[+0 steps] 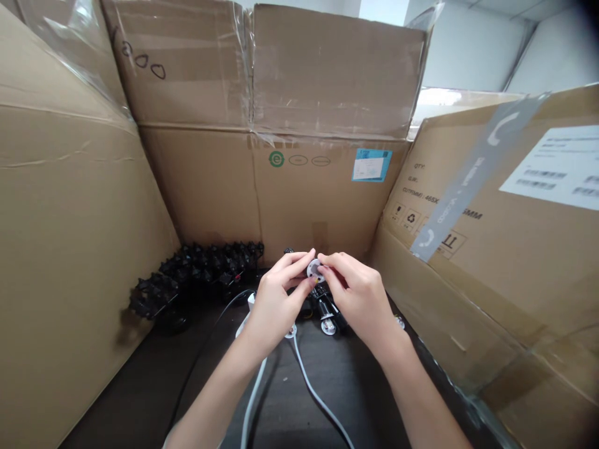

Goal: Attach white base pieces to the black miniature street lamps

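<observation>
Head view: left hand (276, 299) and right hand (360, 299) pinch a white disc (314, 269). Black parts (196, 274) lie leftward, white cable (318, 399) below.

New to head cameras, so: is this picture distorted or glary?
In the head view, brown cardboard boxes bow outward toward the edges, as through a wide-angle lens; clear plastic wrap shows white glare; the left hand and right hand look fairly sharp.
</observation>
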